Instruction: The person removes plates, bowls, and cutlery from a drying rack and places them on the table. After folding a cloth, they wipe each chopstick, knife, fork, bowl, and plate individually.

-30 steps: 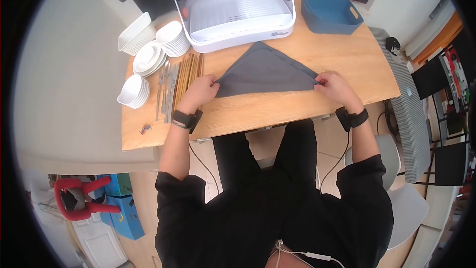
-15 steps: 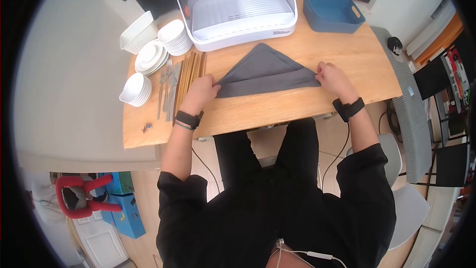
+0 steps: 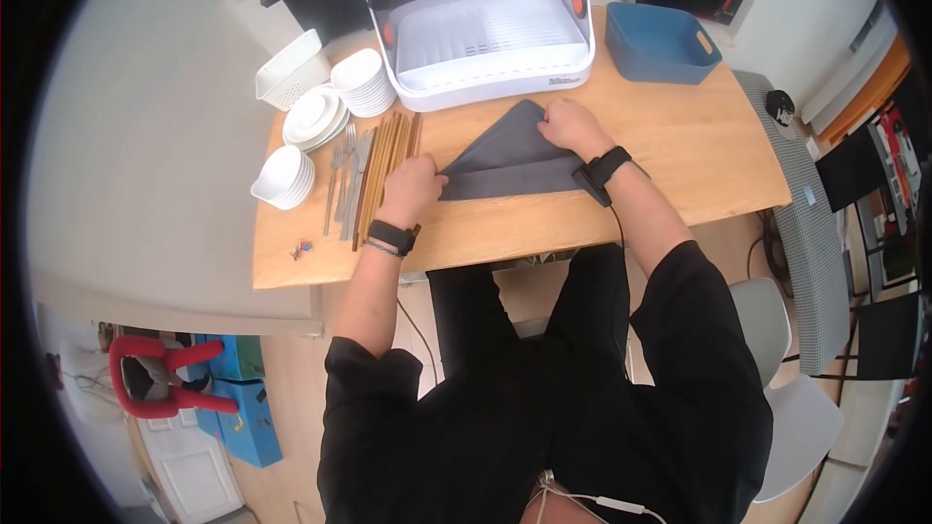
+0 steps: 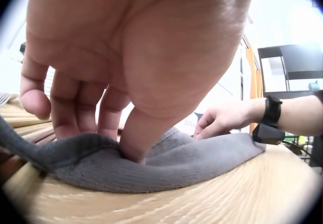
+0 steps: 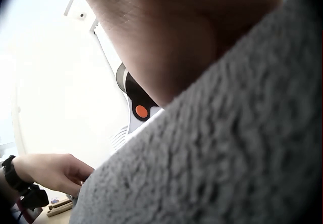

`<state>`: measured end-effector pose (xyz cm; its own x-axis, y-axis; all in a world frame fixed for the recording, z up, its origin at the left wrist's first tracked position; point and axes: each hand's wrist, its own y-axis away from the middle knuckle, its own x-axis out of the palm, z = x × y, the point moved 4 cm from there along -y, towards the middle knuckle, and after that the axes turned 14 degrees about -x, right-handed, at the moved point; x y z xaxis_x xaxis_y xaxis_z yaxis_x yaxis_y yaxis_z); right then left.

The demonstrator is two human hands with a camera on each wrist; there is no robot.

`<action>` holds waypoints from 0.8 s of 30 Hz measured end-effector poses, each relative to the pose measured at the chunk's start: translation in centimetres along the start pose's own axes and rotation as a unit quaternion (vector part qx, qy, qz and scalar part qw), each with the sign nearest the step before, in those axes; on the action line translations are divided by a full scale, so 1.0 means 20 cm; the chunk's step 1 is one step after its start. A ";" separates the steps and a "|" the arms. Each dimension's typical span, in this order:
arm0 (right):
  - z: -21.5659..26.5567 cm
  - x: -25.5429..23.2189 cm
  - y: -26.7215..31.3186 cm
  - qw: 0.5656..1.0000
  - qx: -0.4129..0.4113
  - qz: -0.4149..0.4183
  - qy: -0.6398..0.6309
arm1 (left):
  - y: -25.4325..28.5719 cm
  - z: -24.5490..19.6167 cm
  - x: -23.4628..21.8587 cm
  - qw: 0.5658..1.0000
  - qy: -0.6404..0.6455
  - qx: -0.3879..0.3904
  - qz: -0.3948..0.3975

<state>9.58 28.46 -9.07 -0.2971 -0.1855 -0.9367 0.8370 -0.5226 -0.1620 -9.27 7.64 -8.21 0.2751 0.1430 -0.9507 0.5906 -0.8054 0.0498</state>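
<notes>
A dark grey cloth (image 3: 515,150) lies folded on the wooden table, its lower edge turned up in a band. My left hand (image 3: 413,184) pinches its left corner; in the left wrist view the thumb (image 4: 139,138) presses on the near side, with the fingers behind a raised fold. My right hand (image 3: 575,128), fingers curled, grips the cloth near its top point. Its forearm and wrist strap cover the right end. In the right wrist view the grey cloth (image 5: 217,148) fills much of the picture and hides the right fingertips.
Chopsticks (image 3: 388,160), forks and knives lie left of the cloth. Beyond them stand stacked white bowls (image 3: 363,82), plates (image 3: 316,118) and a white basket (image 3: 293,70). A white dish box (image 3: 490,49) with a raised lid and a blue bin (image 3: 660,44) stand at the back.
My right hand has moved left and away from me, from the right corner toward the top, bringing the cloth's right side inward. My left hand stays at the left corner.
</notes>
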 end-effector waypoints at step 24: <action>-0.10 0.13 -0.12 0.996 0.013 -0.077 0.047 | -0.01 0.05 0.03 0.997 0.062 -0.006 0.034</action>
<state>7.77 30.95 -11.71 -0.3748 -0.0229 -0.9268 0.7727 -0.5602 -0.2986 -9.99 7.38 -9.01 0.4061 0.1596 -0.8998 0.5763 -0.8089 0.1166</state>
